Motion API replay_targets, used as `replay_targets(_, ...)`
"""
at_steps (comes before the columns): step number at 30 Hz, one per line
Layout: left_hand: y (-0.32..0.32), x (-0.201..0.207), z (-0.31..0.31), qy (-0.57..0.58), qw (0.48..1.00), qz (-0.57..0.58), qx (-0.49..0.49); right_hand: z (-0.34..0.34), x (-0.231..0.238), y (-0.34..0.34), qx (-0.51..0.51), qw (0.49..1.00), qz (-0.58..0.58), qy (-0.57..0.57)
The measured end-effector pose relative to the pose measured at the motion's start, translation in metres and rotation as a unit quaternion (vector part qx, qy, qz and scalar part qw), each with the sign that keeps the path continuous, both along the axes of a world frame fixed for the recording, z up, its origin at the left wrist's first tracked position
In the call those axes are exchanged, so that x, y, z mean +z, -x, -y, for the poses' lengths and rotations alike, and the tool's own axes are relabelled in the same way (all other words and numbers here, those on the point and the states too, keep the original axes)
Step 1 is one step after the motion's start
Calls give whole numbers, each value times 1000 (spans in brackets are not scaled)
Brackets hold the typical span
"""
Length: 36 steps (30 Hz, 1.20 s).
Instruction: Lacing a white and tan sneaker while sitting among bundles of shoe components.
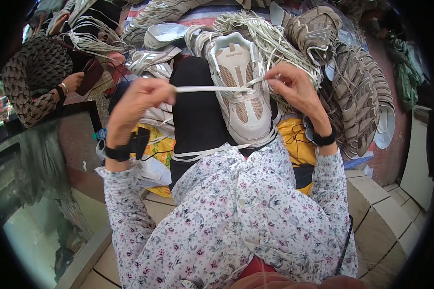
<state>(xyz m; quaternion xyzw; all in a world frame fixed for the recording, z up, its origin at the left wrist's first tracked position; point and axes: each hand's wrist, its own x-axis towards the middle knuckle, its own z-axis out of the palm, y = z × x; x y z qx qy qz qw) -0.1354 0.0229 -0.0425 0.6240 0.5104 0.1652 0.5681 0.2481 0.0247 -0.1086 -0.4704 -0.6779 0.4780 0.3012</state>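
A white and beige sneaker upper (234, 55) rests on my black-clad lap, its toe toward me. A flat white shoelace (207, 89) runs through its lower eyelets. My left hand (147, 96) pinches one end and draws it out taut to the left. On the other side, my right hand (290, 82) is closed with thumb and finger together at the shoe's right edge, on the lace's other length. More loose white laces (217, 151) lie across my lap below the toe.
A thick bundle of pale laces (255, 29) lies beyond the shoe. Stacked brown shoe uppers (359, 91) stand at the right. Yellow bags (296, 137) lie beside my legs. At the far left, another person's hand (73, 82) is near a dark red object. A glass-sided cabinet (48, 178) stands at left.
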Motion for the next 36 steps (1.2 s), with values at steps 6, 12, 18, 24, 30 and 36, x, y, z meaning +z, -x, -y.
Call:
replay_targets(6, 86, 68, -22, 88, 879, 414, 220, 40, 12, 53, 80, 952, 199, -220)
replay_targets(12, 207, 92, -8, 76, 743, 565, 351, 26, -3, 71, 23, 867, 424, -259)
replay_targets(18, 311, 91, 56, -8, 650, 602, 463, 24, 0, 69, -6, 980, 102, -173)
replay_targets(24, 354, 91, 112, -101, 625, 566, 528, 29, -3, 69, -54, 996, 16, -69)
replay_targets(30, 397, 87, 150, -131, 601, 539, 575, 27, -6, 71, -85, 996, 34, -10)
replay_targets(36, 450, 87, 182, -202, 637, 470, 577, 23, 5, 61, 19, 962, -199, 188)
